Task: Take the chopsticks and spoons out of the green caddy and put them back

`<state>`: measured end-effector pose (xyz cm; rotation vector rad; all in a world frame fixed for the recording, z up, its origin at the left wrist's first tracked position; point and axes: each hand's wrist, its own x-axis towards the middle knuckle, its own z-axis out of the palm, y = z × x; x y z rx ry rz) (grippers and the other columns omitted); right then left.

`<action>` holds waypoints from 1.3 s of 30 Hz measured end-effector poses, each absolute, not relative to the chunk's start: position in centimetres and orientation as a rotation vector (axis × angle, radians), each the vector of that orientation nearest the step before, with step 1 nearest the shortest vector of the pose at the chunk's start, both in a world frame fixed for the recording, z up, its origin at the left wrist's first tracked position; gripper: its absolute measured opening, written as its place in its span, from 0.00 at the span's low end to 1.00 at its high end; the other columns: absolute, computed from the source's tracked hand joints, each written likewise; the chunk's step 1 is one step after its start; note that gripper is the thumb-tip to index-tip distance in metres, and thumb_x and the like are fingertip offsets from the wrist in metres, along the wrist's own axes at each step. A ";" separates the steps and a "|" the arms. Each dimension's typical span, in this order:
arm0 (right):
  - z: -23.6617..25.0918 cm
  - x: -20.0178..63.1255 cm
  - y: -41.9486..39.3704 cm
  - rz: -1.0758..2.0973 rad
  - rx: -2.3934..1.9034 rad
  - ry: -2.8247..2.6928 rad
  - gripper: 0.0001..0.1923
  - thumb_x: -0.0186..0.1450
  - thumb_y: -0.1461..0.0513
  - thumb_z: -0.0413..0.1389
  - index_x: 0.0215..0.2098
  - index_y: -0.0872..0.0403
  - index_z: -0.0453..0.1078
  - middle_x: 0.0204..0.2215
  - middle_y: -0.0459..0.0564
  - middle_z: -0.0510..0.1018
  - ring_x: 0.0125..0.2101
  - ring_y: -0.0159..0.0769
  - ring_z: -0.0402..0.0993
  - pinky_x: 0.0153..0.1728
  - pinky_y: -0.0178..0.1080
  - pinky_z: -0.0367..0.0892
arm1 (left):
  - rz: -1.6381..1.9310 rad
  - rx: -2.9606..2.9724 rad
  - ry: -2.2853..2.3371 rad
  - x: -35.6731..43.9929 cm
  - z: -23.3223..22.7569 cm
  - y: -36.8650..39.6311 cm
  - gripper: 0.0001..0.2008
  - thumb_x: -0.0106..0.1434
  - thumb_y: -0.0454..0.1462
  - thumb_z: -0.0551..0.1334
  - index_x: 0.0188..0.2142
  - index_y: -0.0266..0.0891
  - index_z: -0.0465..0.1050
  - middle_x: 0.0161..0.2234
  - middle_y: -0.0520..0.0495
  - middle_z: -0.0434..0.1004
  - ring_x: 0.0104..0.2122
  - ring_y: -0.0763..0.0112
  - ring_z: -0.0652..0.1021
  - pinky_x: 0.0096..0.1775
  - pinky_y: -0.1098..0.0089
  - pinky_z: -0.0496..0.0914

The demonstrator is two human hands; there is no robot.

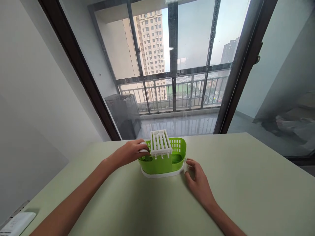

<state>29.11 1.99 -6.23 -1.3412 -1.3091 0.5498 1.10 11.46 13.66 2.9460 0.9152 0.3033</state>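
From the head camera, a green slotted plastic caddy [162, 160] on a white drip tray [162, 172] stands on the pale green table [246, 177], a little past the middle toward 12 o'clock. A white slotted divider [160, 142] sits across its top, tilted. The left hand [131, 152] is at the caddy's 9 o'clock rim, fingers curled around a small white piece [142, 147] there. The right hand [198, 182] rests at the tray's 4 o'clock corner, loosely open, fingertips touching the tray edge, holding nothing. A white remote control [17, 224] lies at the table's 8 o'clock corner.
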 end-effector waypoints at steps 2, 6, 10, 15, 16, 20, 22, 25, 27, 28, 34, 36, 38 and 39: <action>-6.2 29.1 2.0 0.550 -1.342 -1.311 0.19 0.63 0.61 0.52 0.53 0.51 0.66 0.58 0.56 0.72 0.58 0.47 0.69 0.59 0.53 0.66 | 0.246 2.912 0.932 1.4 14.1 11.7 0.12 0.74 0.43 0.58 0.43 0.42 0.78 0.41 0.47 0.76 0.35 0.69 0.78 0.36 0.71 0.68; -6.1 29.1 1.9 0.558 -1.347 -1.300 0.19 0.63 0.61 0.52 0.53 0.51 0.66 0.58 0.56 0.73 0.57 0.47 0.70 0.57 0.53 0.68 | 0.241 2.908 0.951 1.7 14.3 11.8 0.14 0.75 0.45 0.56 0.44 0.42 0.78 0.39 0.47 0.75 0.33 0.70 0.77 0.34 0.72 0.66; -6.0 29.1 1.9 0.555 -1.345 -1.301 0.20 0.63 0.60 0.53 0.53 0.51 0.67 0.57 0.55 0.73 0.57 0.47 0.70 0.58 0.53 0.67 | 0.414 2.932 0.947 1.4 14.5 11.9 0.19 0.75 0.50 0.55 0.41 0.40 0.79 0.36 0.47 0.74 0.32 0.70 0.76 0.33 0.72 0.67; -6.3 29.3 2.0 0.565 -1.355 -1.294 0.20 0.62 0.60 0.53 0.53 0.51 0.67 0.57 0.56 0.74 0.56 0.47 0.71 0.58 0.54 0.66 | 0.591 2.808 0.960 0.5 16.8 12.1 0.18 0.71 0.51 0.60 0.40 0.41 0.81 0.36 0.47 0.74 0.27 0.74 0.76 0.27 0.75 0.69; -6.4 29.3 2.0 0.563 -1.357 -1.293 0.20 0.62 0.60 0.53 0.53 0.51 0.67 0.57 0.56 0.74 0.56 0.47 0.71 0.58 0.53 0.67 | 0.635 2.764 0.985 0.3 17.5 12.0 0.17 0.70 0.50 0.61 0.40 0.41 0.81 0.36 0.48 0.75 0.25 0.76 0.75 0.26 0.76 0.70; -6.8 29.4 2.0 0.550 -1.352 -1.304 0.20 0.62 0.60 0.53 0.53 0.50 0.67 0.56 0.55 0.74 0.56 0.47 0.71 0.58 0.53 0.66 | 0.911 2.539 1.144 -0.5 20.0 11.0 0.15 0.65 0.49 0.66 0.36 0.40 0.82 0.35 0.48 0.78 0.21 0.77 0.74 0.22 0.75 0.70; -6.9 29.5 1.9 0.550 -1.356 -1.314 0.20 0.63 0.59 0.53 0.54 0.50 0.67 0.57 0.56 0.74 0.56 0.47 0.71 0.58 0.53 0.66 | 1.079 2.352 1.288 -1.0 20.8 10.4 0.14 0.63 0.48 0.68 0.36 0.39 0.82 0.31 0.49 0.79 0.20 0.75 0.75 0.21 0.75 0.69; -7.1 29.7 1.9 0.552 -1.371 -1.320 0.20 0.64 0.59 0.53 0.54 0.50 0.66 0.57 0.56 0.73 0.56 0.46 0.71 0.58 0.53 0.67 | 1.302 2.052 1.514 -2.4 21.5 10.0 0.14 0.62 0.47 0.68 0.36 0.38 0.81 0.22 0.52 0.76 0.17 0.74 0.73 0.19 0.75 0.66; -7.2 29.9 1.9 0.556 -1.370 -1.325 0.20 0.64 0.59 0.53 0.54 0.50 0.66 0.57 0.56 0.73 0.55 0.46 0.71 0.58 0.54 0.66 | 1.396 1.905 1.569 -3.8 21.6 9.7 0.15 0.62 0.48 0.67 0.35 0.37 0.80 0.19 0.53 0.74 0.16 0.75 0.71 0.19 0.75 0.65; -7.2 29.9 1.8 0.559 -1.368 -1.328 0.20 0.64 0.58 0.53 0.54 0.50 0.66 0.57 0.56 0.73 0.55 0.46 0.72 0.58 0.54 0.66 | 1.403 1.854 1.567 -4.8 21.5 9.6 0.16 0.63 0.48 0.67 0.34 0.37 0.79 0.19 0.52 0.74 0.16 0.75 0.71 0.20 0.75 0.64; -7.5 30.6 1.5 0.578 -1.401 -1.336 0.21 0.63 0.55 0.54 0.54 0.51 0.66 0.55 0.55 0.75 0.54 0.47 0.73 0.58 0.54 0.67 | 0.904 1.680 1.597 -10.8 19.4 7.1 0.23 0.60 0.55 0.67 0.30 0.36 0.76 0.22 0.49 0.77 0.17 0.76 0.69 0.19 0.75 0.63; -7.6 30.8 1.4 0.592 -1.419 -1.331 0.21 0.63 0.54 0.55 0.54 0.51 0.66 0.55 0.56 0.75 0.54 0.48 0.73 0.58 0.54 0.67 | 0.656 1.636 1.612 -12.3 18.1 6.1 0.23 0.59 0.56 0.68 0.28 0.37 0.75 0.23 0.48 0.78 0.18 0.76 0.70 0.20 0.75 0.64; -7.7 31.1 1.2 0.603 -1.445 -1.330 0.22 0.63 0.53 0.55 0.54 0.51 0.67 0.55 0.56 0.75 0.53 0.48 0.74 0.58 0.54 0.66 | 0.414 1.604 1.603 -13.3 16.9 5.3 0.23 0.59 0.56 0.68 0.26 0.37 0.75 0.24 0.47 0.79 0.19 0.75 0.71 0.21 0.74 0.64; -7.6 31.2 1.2 0.606 -1.460 -1.331 0.23 0.62 0.53 0.55 0.54 0.51 0.67 0.54 0.56 0.75 0.53 0.49 0.74 0.58 0.54 0.66 | 0.302 1.594 1.595 -13.6 16.4 5.0 0.23 0.58 0.56 0.68 0.25 0.38 0.75 0.24 0.47 0.79 0.19 0.74 0.72 0.21 0.74 0.64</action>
